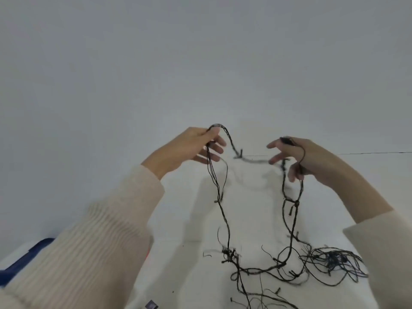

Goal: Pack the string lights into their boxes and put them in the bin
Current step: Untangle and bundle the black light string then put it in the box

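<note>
a plain pale wall stood behind a white surface [178, 264], and you held both hands raised above it. your left hand [191, 148] pinched a gathered bunch of loops of the string lights [330, 260] between thumb and fingertips, with strands hanging straight down below it. your right hand [298, 157] nipped a dark bit of the same wire between thumb and forefinger, the other fingers spread loose, and a strand ran over its back and down. a slack span sagged between the two hands. the rest lay in a tangle on the surface, below the right hand and outward of it. the wire looked light, limp and quick to snag, its small bulbs likely fragile, so it seemed best taken on the cord between bulbs and gathered loop on loop into the left hand. no box was in view
</note>
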Available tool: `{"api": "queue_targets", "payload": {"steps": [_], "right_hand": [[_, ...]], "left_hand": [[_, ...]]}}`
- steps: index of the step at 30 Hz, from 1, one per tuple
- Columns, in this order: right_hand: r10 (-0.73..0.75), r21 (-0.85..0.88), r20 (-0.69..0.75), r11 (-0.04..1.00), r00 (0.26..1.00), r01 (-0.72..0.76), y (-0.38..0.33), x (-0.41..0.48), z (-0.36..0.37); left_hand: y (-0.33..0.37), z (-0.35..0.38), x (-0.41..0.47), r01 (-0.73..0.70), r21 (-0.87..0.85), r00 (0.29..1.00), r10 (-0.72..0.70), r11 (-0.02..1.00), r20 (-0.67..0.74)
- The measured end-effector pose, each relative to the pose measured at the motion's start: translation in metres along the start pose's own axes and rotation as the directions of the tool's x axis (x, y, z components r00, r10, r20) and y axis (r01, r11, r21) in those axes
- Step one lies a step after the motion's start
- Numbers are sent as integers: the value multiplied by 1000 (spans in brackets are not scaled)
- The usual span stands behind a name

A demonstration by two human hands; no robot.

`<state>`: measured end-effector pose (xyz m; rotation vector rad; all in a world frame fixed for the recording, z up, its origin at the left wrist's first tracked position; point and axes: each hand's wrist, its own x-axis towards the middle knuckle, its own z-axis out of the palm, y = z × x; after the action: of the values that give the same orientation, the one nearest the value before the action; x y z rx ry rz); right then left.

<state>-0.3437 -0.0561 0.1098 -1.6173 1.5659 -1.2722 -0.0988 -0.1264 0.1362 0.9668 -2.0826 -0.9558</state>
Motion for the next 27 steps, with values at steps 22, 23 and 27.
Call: {"api": "queue_targets", "payload": {"steps": [22, 23, 27], "right_hand": [[-14, 788, -48, 614, 999, 46, -35, 26, -32], [-2, 807, -75, 587, 997, 62, -34, 27, -38], [36, 844, -170, 521, 985, 126, -27, 27, -54]], "left_hand": [[-34, -35, 3, 20, 517, 1000, -5, 856, -30], [-45, -37, 5, 58, 565, 997, -21, 823, -73], [-75, -43, 5, 167, 661, 986, -109, 732, -129]]}}
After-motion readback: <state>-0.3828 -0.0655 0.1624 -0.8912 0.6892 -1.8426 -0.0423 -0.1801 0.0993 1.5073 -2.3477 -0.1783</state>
